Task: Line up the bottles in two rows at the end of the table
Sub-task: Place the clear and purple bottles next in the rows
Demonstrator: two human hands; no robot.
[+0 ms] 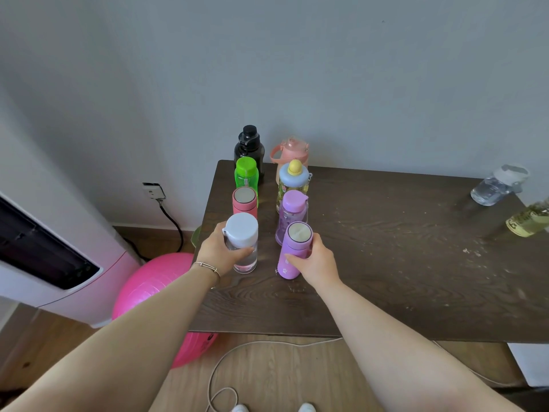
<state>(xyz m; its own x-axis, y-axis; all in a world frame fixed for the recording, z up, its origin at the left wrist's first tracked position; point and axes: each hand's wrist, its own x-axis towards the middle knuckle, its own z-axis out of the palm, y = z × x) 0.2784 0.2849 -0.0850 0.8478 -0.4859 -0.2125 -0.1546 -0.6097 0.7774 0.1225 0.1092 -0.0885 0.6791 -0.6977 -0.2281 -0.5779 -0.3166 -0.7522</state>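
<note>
The left hand (218, 251) is closed around the clear bottle with the white cap (243, 243) and the right hand (312, 260) around the lilac flask (292, 251), each standing at the near end of one of two rows at the left end of the worktop (386, 248), probably to continue both lines together. Two more bottles, a clear one (496, 185) and a yellowish one (528, 218), are well apart near the right edge, not yet lined up.

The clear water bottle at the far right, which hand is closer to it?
Right. The right hand grips a purple bottle, the left hand beyond it; the clear bottle stands apart.
</note>
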